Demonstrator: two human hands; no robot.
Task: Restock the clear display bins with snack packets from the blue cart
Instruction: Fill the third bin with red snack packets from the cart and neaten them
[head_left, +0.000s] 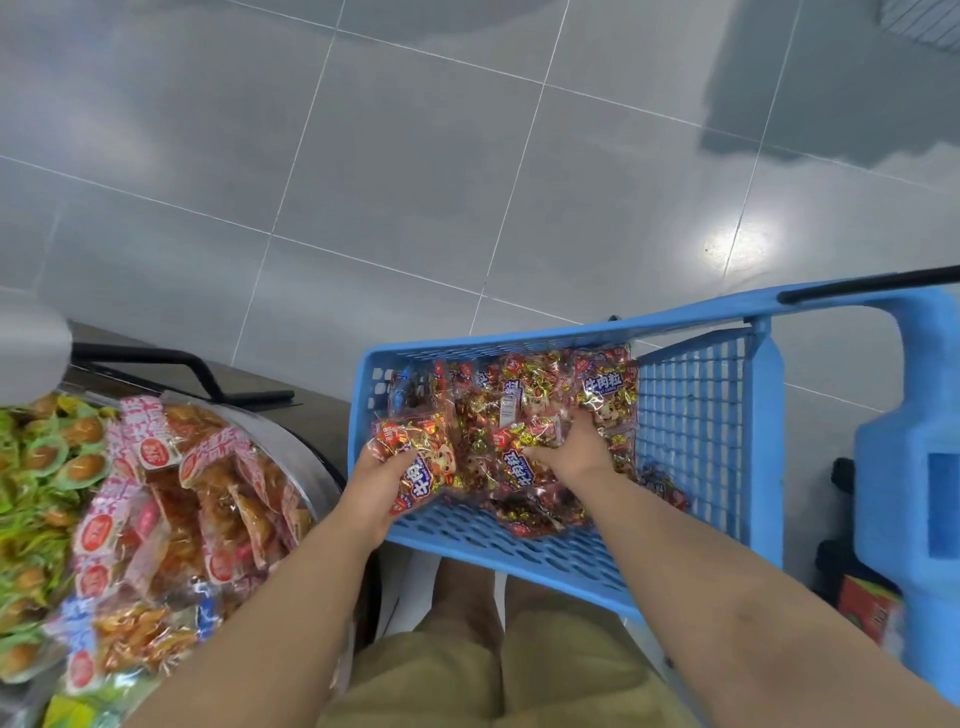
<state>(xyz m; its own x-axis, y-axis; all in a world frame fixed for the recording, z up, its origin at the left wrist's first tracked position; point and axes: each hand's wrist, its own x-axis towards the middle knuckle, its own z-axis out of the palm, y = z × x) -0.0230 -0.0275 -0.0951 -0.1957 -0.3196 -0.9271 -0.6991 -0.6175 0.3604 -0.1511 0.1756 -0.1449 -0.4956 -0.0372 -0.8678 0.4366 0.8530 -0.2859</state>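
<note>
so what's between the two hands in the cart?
Head view: more red snack packets piled in the blue cart fill the gap between left hand and right hand.

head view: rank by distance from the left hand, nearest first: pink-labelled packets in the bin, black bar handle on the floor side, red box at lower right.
1. Pink-labelled clear snack packets, just left of the left hand.
2. Black bar handle, up and left, beyond the packets.
3. Red box, far right, past the blue plastic cart.
</note>
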